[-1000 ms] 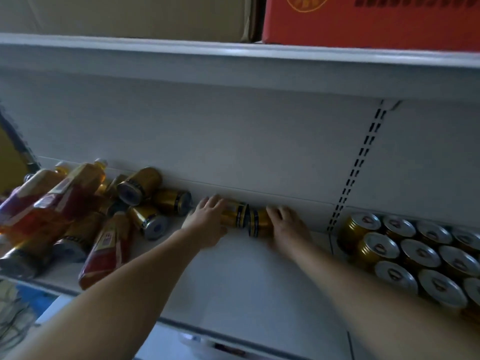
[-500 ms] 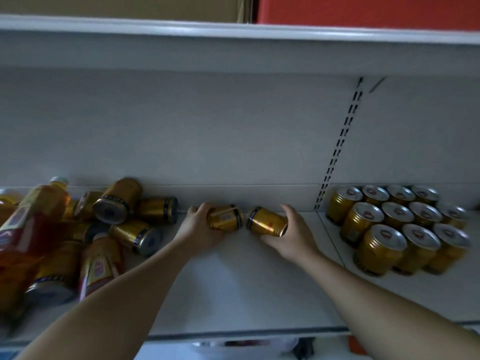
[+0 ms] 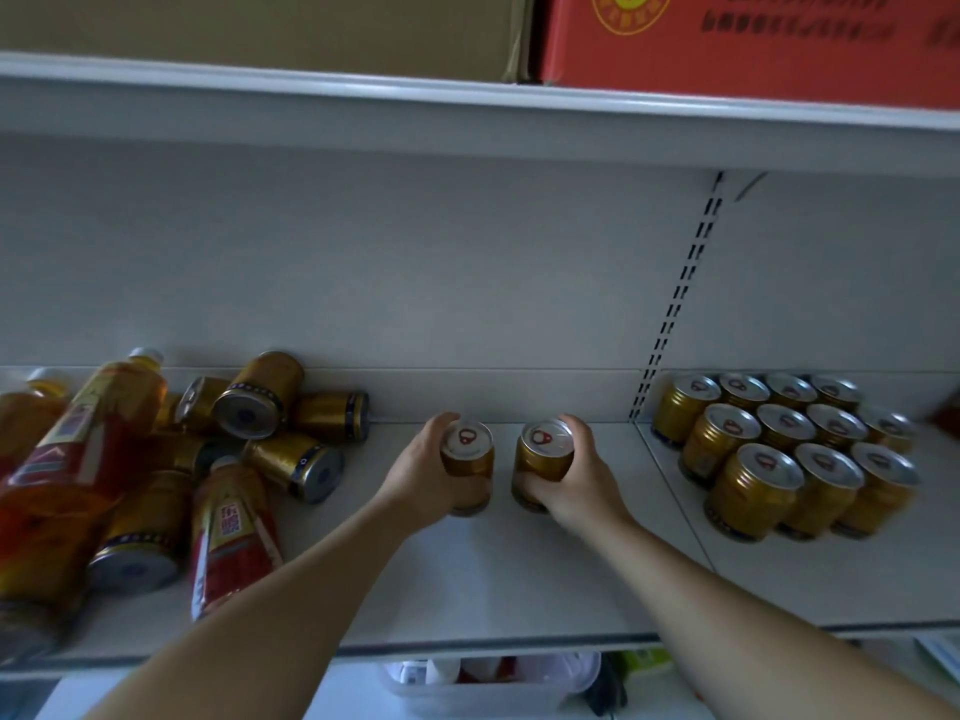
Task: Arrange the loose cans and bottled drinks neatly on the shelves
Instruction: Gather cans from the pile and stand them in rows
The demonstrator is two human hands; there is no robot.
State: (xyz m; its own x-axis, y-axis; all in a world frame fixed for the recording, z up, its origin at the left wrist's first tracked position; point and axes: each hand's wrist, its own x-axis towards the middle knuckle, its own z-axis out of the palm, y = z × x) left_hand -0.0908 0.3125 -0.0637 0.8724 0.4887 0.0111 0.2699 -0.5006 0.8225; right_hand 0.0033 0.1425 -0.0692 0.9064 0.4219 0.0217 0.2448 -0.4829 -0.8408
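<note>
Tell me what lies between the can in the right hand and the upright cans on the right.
Head view: past the right hand, only bare shelf and its panel seam before the upright cans.

We note left can, right can upright, centre; toppled cans, bottles heaped 9 o'clock; upright block 3 o'clock.

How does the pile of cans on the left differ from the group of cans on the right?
The left pile lies tumbled, cans on their sides pointing every way, mixed with bottles. The right group stands upright in tidy rows, pull-tabs up, cans only. Both are gold cans.
</note>
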